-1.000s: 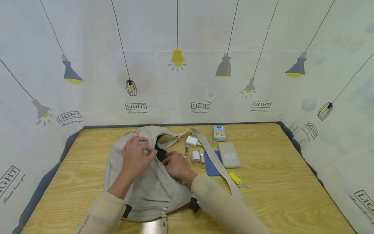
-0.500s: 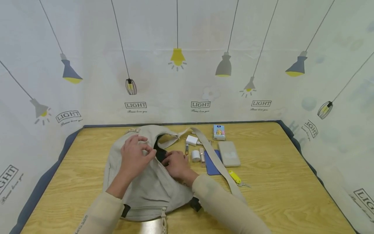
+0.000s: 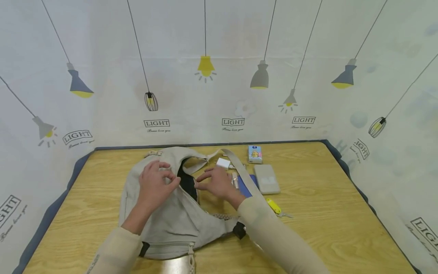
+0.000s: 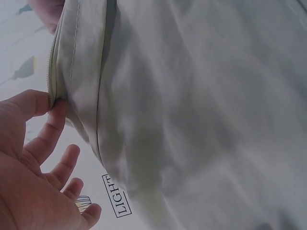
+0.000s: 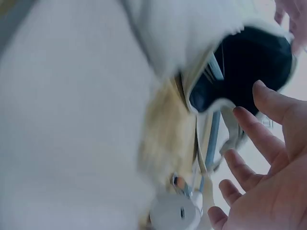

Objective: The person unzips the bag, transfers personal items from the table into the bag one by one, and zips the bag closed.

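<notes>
A pale grey fabric bag (image 3: 171,224) lies on the wooden table, its zipped opening parted over a dark lining (image 3: 187,184). My left hand (image 3: 154,185) pinches the zipper edge (image 4: 52,72) between thumb and index finger, the other fingers loosely bent. On the opposite side of the opening is my right hand (image 3: 218,183), its fingertips close to the bag's edge. In the right wrist view its thumb and index finger (image 5: 259,132) stand apart with nothing between them, in front of the dark opening.
Right of the bag lie a white charger plug (image 3: 223,163), a small tube (image 3: 235,180), a blue card (image 3: 244,186), a light grey slab (image 3: 267,179), a colourful small pack (image 3: 254,154) and a key with yellow tag (image 3: 274,206). The bag's strap (image 3: 246,175) crosses the card.
My right hand has drawn back from the bag opening to the right and up, baring more of the dark lining. The bag's lower right side now shows. My left hand keeps its pinch.
</notes>
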### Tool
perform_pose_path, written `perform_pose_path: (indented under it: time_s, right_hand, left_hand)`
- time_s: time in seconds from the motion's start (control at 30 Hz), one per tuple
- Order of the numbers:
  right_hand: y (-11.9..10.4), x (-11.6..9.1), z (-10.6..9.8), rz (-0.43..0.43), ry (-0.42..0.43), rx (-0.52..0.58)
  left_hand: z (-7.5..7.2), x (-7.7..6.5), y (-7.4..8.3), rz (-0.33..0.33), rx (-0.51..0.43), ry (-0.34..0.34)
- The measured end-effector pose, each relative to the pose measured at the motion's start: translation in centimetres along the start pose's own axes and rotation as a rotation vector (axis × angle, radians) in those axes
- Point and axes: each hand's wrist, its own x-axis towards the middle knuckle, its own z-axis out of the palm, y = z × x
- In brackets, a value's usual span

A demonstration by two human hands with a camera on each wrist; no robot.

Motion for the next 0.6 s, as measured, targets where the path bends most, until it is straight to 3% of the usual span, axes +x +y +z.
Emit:
perform_pose_path:
  time_s: [0.3,0.6]
  right_hand:
    - [2.0,-0.4,-3.9,0.052,0.029,0.047]
    - [6.0,-0.9,-7.3,0.109,0.089,-0.031]
  left_hand:
    - [0.1,-0.4,-0.8,0.028,-0.004,0.027]
    - [-0.5,-0.7,-1.7,0.062,0.048,0.023]
